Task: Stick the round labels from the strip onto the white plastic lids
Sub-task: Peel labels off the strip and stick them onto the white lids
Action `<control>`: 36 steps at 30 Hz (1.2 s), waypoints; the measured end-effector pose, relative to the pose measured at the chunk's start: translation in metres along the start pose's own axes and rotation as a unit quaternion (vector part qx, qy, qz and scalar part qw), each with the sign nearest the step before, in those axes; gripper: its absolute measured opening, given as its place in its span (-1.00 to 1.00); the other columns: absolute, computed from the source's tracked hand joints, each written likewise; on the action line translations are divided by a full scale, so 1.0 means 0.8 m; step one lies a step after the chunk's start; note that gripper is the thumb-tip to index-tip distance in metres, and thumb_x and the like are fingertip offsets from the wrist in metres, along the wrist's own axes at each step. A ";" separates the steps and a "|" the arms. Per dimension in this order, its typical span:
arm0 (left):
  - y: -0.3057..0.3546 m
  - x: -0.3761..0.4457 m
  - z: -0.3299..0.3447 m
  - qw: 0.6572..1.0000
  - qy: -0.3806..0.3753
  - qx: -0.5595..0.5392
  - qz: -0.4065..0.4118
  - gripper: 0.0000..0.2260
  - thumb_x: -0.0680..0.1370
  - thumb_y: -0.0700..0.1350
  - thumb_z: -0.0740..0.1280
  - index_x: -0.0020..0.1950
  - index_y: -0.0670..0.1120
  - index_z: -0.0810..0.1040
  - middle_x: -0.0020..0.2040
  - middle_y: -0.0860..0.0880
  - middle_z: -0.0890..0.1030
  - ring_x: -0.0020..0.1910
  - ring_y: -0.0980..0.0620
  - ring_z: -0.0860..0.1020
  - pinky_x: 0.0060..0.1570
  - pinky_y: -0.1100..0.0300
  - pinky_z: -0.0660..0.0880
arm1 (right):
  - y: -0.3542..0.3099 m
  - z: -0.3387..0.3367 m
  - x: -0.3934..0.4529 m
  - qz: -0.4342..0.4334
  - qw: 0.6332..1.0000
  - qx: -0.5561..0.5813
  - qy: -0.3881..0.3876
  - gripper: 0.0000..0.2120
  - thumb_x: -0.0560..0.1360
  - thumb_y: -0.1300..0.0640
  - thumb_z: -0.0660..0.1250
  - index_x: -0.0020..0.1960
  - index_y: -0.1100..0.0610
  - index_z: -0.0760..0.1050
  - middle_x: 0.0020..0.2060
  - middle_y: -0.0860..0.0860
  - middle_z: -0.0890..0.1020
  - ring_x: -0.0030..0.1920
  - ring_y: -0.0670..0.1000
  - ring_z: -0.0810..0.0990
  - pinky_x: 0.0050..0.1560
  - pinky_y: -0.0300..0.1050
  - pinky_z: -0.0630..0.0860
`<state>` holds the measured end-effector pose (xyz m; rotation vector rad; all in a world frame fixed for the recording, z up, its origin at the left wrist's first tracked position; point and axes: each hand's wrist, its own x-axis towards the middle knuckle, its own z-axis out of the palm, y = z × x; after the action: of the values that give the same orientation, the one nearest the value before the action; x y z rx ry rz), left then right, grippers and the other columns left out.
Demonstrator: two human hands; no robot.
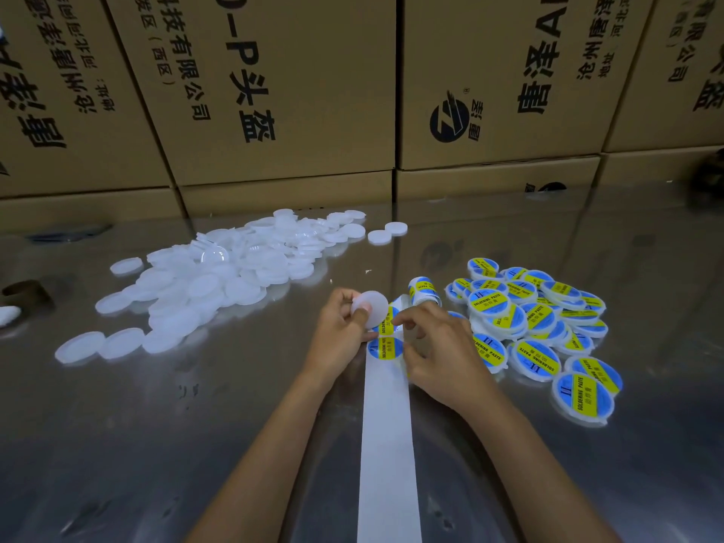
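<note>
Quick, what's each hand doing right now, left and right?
Left hand: holding a blank white plastic lid between thumb and fingers.
Right hand: fingertips pinching at a round label on the label strip.

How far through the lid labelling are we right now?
Done: a pile of blue-and-yellow labelled lids lies to the right. In hand: the left hand holds a blank white plastic lid while the right hand picks at a round label on the white backing strip. Left: the larger heap of unlabelled white lids.
</note>
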<state>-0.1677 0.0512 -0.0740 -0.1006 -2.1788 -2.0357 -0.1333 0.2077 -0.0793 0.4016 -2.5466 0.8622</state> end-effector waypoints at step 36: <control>0.004 -0.003 0.001 0.999 -0.006 -0.011 -0.030 -0.97 0.68 -0.27 0.20 0.11 -0.20 0.40 0.15 -0.30 0.58 -0.06 -0.11 0.64 -0.10 0.18 0.66 | -0.009 0.017 0.010 -0.019 0.995 -0.091 -0.027 -0.89 0.49 0.07 0.33 0.00 -0.07 0.58 -0.01 -0.16 0.59 0.21 -0.04 0.40 0.25 -0.08 0.13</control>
<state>-0.1647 0.0525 -0.0711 -0.0503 -2.1915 -2.0965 -0.1417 0.1927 -0.0815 0.4188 -2.6301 0.6061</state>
